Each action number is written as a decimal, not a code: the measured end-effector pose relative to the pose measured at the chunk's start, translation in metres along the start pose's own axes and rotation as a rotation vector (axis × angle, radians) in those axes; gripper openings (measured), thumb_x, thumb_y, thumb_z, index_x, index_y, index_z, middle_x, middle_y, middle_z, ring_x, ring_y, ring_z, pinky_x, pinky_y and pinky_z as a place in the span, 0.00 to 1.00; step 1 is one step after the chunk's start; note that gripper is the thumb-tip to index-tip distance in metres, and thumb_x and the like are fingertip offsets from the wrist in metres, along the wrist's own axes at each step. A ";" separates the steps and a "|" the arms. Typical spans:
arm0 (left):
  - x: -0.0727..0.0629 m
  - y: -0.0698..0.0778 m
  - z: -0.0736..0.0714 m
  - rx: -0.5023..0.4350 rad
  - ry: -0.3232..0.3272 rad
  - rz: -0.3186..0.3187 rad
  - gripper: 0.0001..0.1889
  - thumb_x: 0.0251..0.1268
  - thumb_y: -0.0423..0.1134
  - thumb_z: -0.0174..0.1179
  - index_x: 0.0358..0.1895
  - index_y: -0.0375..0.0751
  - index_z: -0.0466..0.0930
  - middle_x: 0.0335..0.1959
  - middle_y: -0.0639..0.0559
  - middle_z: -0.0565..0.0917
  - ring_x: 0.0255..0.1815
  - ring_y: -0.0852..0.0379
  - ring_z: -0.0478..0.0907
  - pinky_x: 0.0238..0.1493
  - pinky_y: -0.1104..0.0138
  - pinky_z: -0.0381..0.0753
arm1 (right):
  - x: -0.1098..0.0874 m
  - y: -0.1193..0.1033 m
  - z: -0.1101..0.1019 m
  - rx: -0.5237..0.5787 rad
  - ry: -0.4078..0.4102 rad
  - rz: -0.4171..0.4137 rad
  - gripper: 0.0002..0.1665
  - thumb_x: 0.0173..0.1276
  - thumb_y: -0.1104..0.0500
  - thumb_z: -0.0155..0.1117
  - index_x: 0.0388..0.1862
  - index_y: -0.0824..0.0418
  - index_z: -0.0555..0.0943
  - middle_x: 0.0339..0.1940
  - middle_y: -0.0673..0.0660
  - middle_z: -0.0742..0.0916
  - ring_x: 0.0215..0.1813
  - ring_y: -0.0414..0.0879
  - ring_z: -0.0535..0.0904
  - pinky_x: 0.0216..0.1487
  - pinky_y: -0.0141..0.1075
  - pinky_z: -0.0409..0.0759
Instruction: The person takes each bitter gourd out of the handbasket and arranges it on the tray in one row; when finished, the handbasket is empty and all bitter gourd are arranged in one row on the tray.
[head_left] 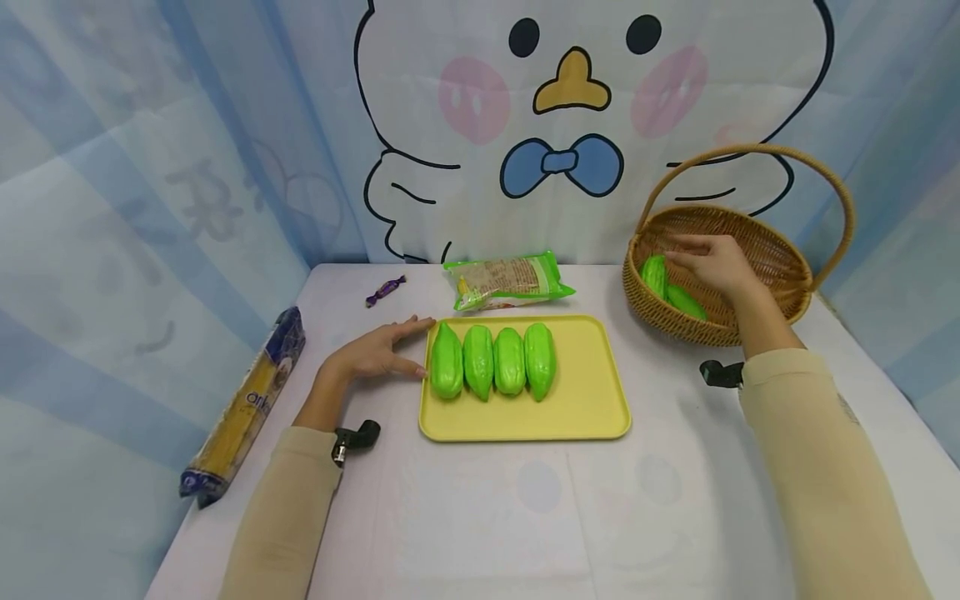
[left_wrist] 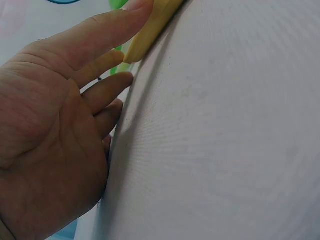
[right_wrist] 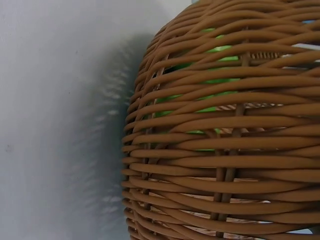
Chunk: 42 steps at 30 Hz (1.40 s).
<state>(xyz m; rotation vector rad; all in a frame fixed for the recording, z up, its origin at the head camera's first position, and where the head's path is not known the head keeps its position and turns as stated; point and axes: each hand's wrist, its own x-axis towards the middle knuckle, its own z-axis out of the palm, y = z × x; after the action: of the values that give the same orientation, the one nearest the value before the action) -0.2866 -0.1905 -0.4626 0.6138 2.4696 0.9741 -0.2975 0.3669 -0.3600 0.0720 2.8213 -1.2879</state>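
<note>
Several glossy green ridged toy fruits [head_left: 509,362] lie side by side on the left half of a yellow tray [head_left: 588,383]. My left hand [head_left: 375,350] is at the tray's left edge, fingers spread, thumb and fingertips right at the rim. In the left wrist view, the thumb of my left hand [left_wrist: 55,115] overlaps the tray corner [left_wrist: 150,35]. My right hand [head_left: 712,262] reaches into a wicker basket [head_left: 693,332], its fingers stretched left above a green ridged fruit [head_left: 655,275]. Another green fruit [head_left: 686,302] lies below. The right wrist view shows the basket's woven wall [right_wrist: 225,145], which hides that hand.
A green snack packet [head_left: 504,282] lies behind the tray, with a small purple wrapped candy [head_left: 386,291] to its left. A long yellow and blue pasta packet [head_left: 243,408] lies along the table's left edge. The basket's tall handle [head_left: 750,150] arches above its rim.
</note>
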 end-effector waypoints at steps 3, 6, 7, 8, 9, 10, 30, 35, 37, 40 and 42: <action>0.000 0.000 0.000 0.005 0.000 -0.002 0.53 0.52 0.58 0.79 0.83 0.65 0.59 0.88 0.47 0.47 0.88 0.43 0.40 0.85 0.39 0.38 | 0.005 0.005 -0.002 -0.003 -0.041 0.022 0.38 0.82 0.43 0.56 0.83 0.58 0.64 0.84 0.70 0.63 0.82 0.71 0.55 0.78 0.69 0.59; 0.000 0.000 -0.001 0.013 0.003 -0.005 0.53 0.53 0.59 0.79 0.83 0.66 0.59 0.88 0.47 0.47 0.88 0.42 0.40 0.85 0.38 0.38 | 0.009 0.009 -0.002 -0.013 -0.068 0.032 0.37 0.82 0.45 0.56 0.83 0.59 0.63 0.85 0.69 0.60 0.84 0.72 0.50 0.79 0.70 0.56; 0.000 0.000 -0.001 0.012 0.003 -0.005 0.53 0.53 0.59 0.79 0.83 0.66 0.59 0.88 0.47 0.47 0.88 0.42 0.40 0.85 0.38 0.38 | 0.011 0.010 -0.002 -0.017 -0.077 0.034 0.37 0.83 0.46 0.56 0.83 0.59 0.63 0.85 0.69 0.60 0.84 0.72 0.49 0.79 0.70 0.56; 0.000 0.000 -0.001 0.012 0.003 -0.006 0.53 0.53 0.59 0.79 0.83 0.66 0.59 0.88 0.47 0.47 0.88 0.42 0.39 0.85 0.38 0.38 | 0.011 0.011 -0.001 -0.024 -0.084 0.034 0.37 0.83 0.46 0.56 0.83 0.59 0.64 0.85 0.69 0.60 0.84 0.71 0.49 0.79 0.70 0.55; 0.000 0.000 -0.001 0.011 0.003 -0.006 0.53 0.52 0.59 0.79 0.83 0.66 0.59 0.88 0.47 0.47 0.88 0.43 0.39 0.85 0.38 0.38 | 0.012 0.012 0.000 -0.033 -0.093 0.037 0.37 0.83 0.46 0.55 0.83 0.59 0.63 0.85 0.69 0.60 0.85 0.71 0.48 0.79 0.70 0.54; 0.000 0.000 -0.001 0.010 0.003 -0.008 0.53 0.52 0.58 0.79 0.83 0.66 0.59 0.88 0.47 0.47 0.88 0.43 0.39 0.85 0.38 0.37 | 0.013 0.013 0.001 -0.040 -0.102 0.039 0.36 0.83 0.47 0.56 0.83 0.59 0.63 0.85 0.70 0.60 0.85 0.71 0.48 0.80 0.70 0.54; 0.000 0.001 0.000 0.021 -0.005 -0.005 0.53 0.54 0.57 0.78 0.83 0.63 0.58 0.87 0.44 0.48 0.88 0.40 0.39 0.84 0.37 0.35 | 0.018 0.018 0.009 -0.174 -0.234 0.024 0.35 0.83 0.49 0.56 0.83 0.56 0.63 0.84 0.74 0.56 0.83 0.76 0.45 0.78 0.75 0.50; 0.000 0.002 -0.001 0.021 -0.006 -0.007 0.53 0.54 0.57 0.78 0.83 0.63 0.58 0.87 0.44 0.48 0.88 0.39 0.38 0.84 0.37 0.36 | 0.017 0.016 0.010 -0.201 -0.239 0.039 0.37 0.82 0.46 0.58 0.84 0.54 0.63 0.84 0.74 0.56 0.83 0.76 0.44 0.77 0.76 0.50; -0.001 0.002 -0.001 0.020 -0.005 -0.005 0.53 0.55 0.57 0.78 0.83 0.63 0.58 0.87 0.44 0.47 0.88 0.38 0.38 0.84 0.36 0.35 | 0.017 0.014 0.011 -0.208 -0.243 0.044 0.38 0.81 0.45 0.58 0.84 0.54 0.62 0.84 0.74 0.56 0.83 0.77 0.44 0.77 0.76 0.50; -0.001 0.003 -0.001 0.018 -0.003 -0.008 0.53 0.55 0.57 0.78 0.83 0.63 0.58 0.87 0.45 0.47 0.88 0.39 0.38 0.84 0.37 0.35 | 0.016 0.013 0.011 -0.214 -0.250 0.041 0.38 0.81 0.45 0.58 0.84 0.54 0.62 0.84 0.75 0.56 0.83 0.77 0.45 0.77 0.76 0.51; 0.000 0.003 -0.001 0.020 -0.004 -0.013 0.53 0.54 0.57 0.78 0.83 0.64 0.58 0.87 0.45 0.47 0.88 0.39 0.38 0.84 0.37 0.35 | 0.017 0.012 0.011 -0.218 -0.260 0.038 0.39 0.81 0.44 0.58 0.84 0.54 0.62 0.84 0.75 0.55 0.83 0.77 0.45 0.77 0.75 0.51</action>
<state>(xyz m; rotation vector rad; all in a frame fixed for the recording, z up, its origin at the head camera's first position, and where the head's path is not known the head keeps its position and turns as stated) -0.2860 -0.1893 -0.4602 0.6054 2.4791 0.9437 -0.3131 0.3671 -0.3771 -0.0454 2.6989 -0.9004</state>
